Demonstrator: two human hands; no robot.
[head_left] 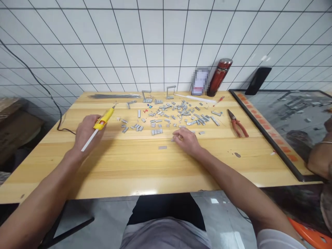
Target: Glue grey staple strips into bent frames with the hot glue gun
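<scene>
My left hand [88,129] is closed around a yellow hot glue gun [103,120], its nozzle pointing up and away and a white glue stick [90,140] sticking out behind. My right hand [187,139] rests low over the table with its fingers pinched together. At those fingertips a small grey piece [172,140] shows, mostly hidden. Just left of it lies a flat grey strip [162,147]. Beyond are a row of joined grey pieces [157,131] and a scattered pile of small grey pieces [184,110].
Two grey bracket-shaped assemblies [146,96] [171,92] stand near the wall beside thin grey rods [114,96]. Red-handled pliers [238,124] lie right. A phone [200,82] and red flask [220,76] stand behind. A black-framed glass panel [264,135] covers the right side, near another person's arm [320,157].
</scene>
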